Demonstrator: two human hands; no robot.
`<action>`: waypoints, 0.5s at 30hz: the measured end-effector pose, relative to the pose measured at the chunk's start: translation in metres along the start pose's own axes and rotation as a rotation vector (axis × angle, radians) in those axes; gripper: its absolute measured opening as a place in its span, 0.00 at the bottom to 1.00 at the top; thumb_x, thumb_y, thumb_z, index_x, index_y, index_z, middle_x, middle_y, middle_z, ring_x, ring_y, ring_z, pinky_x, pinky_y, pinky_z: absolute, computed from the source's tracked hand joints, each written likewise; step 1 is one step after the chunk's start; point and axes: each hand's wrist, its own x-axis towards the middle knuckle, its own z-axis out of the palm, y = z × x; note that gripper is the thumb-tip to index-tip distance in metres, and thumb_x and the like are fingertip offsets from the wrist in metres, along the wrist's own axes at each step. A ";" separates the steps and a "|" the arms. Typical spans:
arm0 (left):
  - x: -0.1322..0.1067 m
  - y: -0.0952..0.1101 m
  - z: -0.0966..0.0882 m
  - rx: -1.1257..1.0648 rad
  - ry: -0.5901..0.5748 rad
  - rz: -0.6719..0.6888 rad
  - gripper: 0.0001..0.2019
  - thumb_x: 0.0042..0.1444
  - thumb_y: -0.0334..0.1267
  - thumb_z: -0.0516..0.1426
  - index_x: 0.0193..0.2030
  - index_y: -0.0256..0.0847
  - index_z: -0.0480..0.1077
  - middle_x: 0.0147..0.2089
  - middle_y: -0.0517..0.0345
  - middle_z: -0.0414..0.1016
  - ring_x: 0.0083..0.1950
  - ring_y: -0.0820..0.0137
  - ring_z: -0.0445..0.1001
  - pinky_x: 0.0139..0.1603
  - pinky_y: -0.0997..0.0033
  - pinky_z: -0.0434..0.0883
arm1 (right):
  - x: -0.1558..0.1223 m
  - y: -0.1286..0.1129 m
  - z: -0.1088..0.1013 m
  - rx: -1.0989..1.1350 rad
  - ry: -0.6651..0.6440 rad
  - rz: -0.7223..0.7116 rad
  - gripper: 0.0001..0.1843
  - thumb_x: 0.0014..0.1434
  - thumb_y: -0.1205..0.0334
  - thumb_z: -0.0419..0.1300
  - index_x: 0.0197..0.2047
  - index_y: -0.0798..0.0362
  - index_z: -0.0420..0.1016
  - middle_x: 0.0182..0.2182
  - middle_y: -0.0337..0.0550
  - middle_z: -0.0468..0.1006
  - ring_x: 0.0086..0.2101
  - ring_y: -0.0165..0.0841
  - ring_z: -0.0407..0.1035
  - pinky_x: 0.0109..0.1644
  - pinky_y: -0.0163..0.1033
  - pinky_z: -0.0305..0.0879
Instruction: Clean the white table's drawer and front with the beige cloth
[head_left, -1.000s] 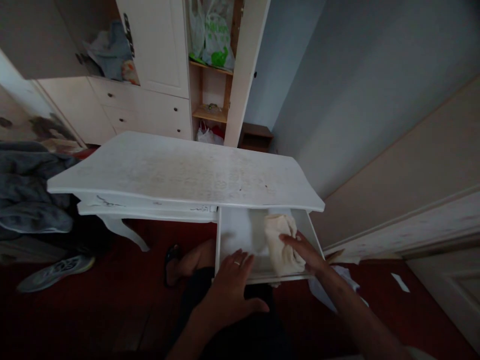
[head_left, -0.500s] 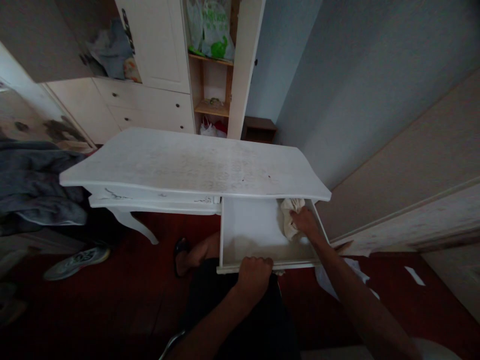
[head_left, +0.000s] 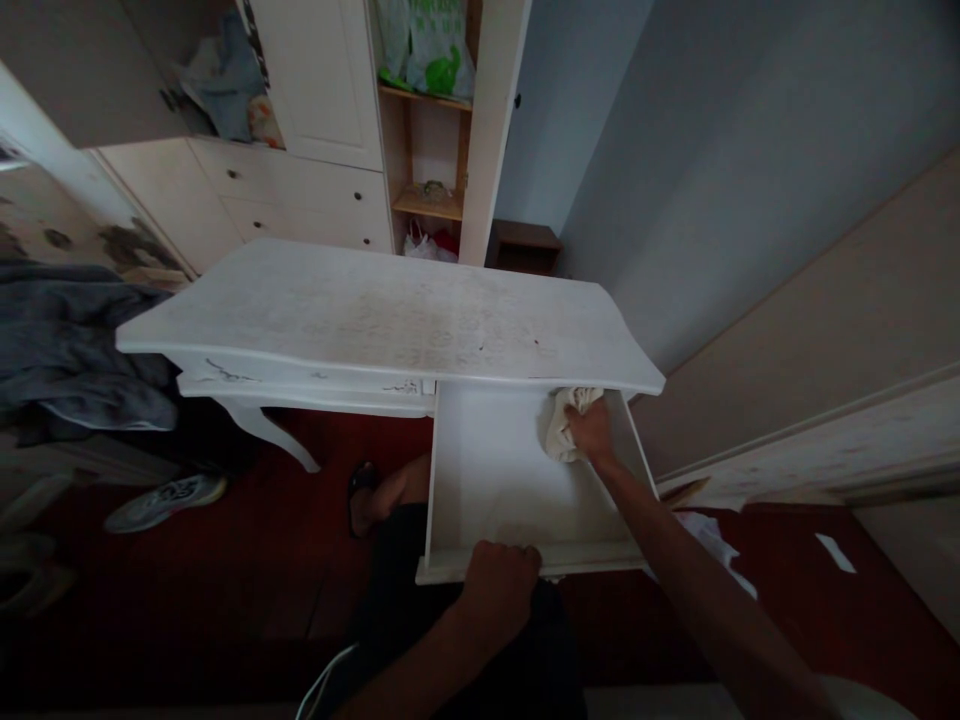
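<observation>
My left hand [head_left: 501, 585] is closed over the front edge of a pulled-out white drawer [head_left: 480, 480]. Inside the drawer, toward its back right, my right hand [head_left: 590, 428] is closed on a crumpled cream cloth [head_left: 560, 432], which rests against the drawer bottom. The drawer belongs to a white desk [head_left: 360, 310] with a scuffed, smudged top and a curved leg. Part of the cloth is hidden by the fingers of my right hand.
Dark grey clothing [head_left: 82, 350] lies at the left, with a sneaker [head_left: 165, 502] on the red floor below. Behind the desk stands a white wardrobe [head_left: 315, 90] with open doors and plastic bags [head_left: 439, 50]. Some crumpled white material [head_left: 712, 545] lies right of the drawer.
The drawer has come further out toward me with my left hand on its front. My right hand has shifted the cloth slightly left and back inside the drawer.
</observation>
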 end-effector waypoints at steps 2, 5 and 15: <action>-0.001 0.000 0.000 0.004 0.011 0.013 0.13 0.62 0.31 0.54 0.50 0.34 0.75 0.46 0.41 0.82 0.48 0.49 0.82 0.46 0.49 0.77 | -0.006 -0.018 0.007 0.039 -0.009 0.037 0.29 0.62 0.56 0.53 0.62 0.63 0.59 0.56 0.66 0.71 0.54 0.50 0.69 0.57 0.46 0.65; -0.001 -0.001 0.003 0.011 0.013 0.019 0.12 0.62 0.31 0.54 0.49 0.34 0.75 0.45 0.42 0.82 0.47 0.50 0.82 0.46 0.49 0.77 | -0.020 -0.044 0.020 0.078 -0.030 0.055 0.24 0.63 0.58 0.52 0.59 0.62 0.60 0.54 0.66 0.70 0.54 0.50 0.68 0.57 0.46 0.65; -0.001 -0.009 0.007 0.022 0.042 0.006 0.11 0.61 0.32 0.55 0.48 0.36 0.76 0.45 0.44 0.82 0.47 0.51 0.81 0.46 0.50 0.77 | -0.073 -0.126 0.053 0.132 -0.172 -0.151 0.27 0.67 0.57 0.53 0.65 0.62 0.56 0.59 0.63 0.64 0.54 0.47 0.71 0.55 0.46 0.70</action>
